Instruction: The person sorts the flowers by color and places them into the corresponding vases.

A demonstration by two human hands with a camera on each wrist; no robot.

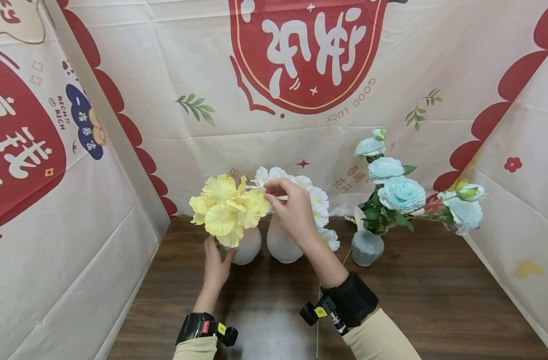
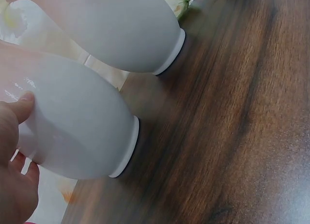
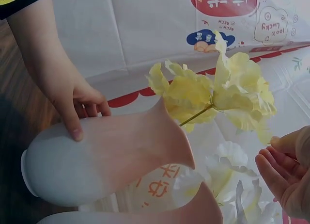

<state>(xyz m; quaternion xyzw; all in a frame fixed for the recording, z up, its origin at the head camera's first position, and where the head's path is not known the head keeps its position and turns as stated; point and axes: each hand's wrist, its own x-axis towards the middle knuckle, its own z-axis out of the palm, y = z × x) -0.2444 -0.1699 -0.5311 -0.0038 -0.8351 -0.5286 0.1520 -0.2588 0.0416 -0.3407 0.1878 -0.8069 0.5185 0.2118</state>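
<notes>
My left hand (image 1: 216,267) grips the side of a vase (image 2: 82,122), thumb on one side and fingers on the other. The vase is pale grey-white below and pink toward its flared rim. Large yellow flowers (image 1: 228,207) stand in it, their green stem (image 3: 196,116) leaning out over the rim. At the right edge of the blooms, my right hand (image 1: 294,207) pinches a yellow petal tip between thumb and finger. A matching second vase (image 1: 283,242) stands just to the right, with white flowers (image 1: 320,200) behind my right hand.
Farther right, a small grey-blue vase (image 1: 367,248) holds light blue flowers (image 1: 401,194) with green leaves. A thin stem (image 1: 318,325) runs along the brown wooden table (image 1: 436,300). Printed cloth (image 1: 165,55) hangs behind and on both sides.
</notes>
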